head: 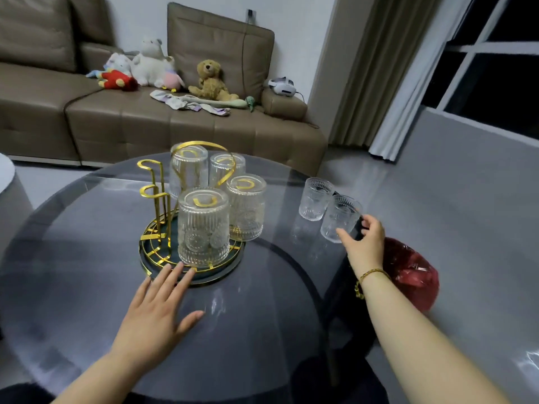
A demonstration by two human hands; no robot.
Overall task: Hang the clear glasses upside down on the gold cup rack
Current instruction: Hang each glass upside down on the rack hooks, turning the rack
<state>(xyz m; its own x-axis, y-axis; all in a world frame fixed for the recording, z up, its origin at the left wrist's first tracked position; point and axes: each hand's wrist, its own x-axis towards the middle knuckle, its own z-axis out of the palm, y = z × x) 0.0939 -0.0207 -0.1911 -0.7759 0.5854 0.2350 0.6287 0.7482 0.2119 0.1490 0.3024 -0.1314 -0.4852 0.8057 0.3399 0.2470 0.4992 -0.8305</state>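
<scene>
Head view: 4 clear glasses already hang upside down on the gold cup rack (163, 228), the nearest (203, 225) at its front; 2 pegs at its left stand bare. 2 upright glasses wait on the tabletop (256, 316) to the right. The right hand (364, 240) is closing around the nearer one (339, 218), not yet lifted, I judge. The left hand (154, 313) rests flat and spread, fingertips at the rack's base.

Brown sofa (145, 121), teddy bear (210, 81) (seated), red bag (411, 275), curtain (376, 68)
</scene>
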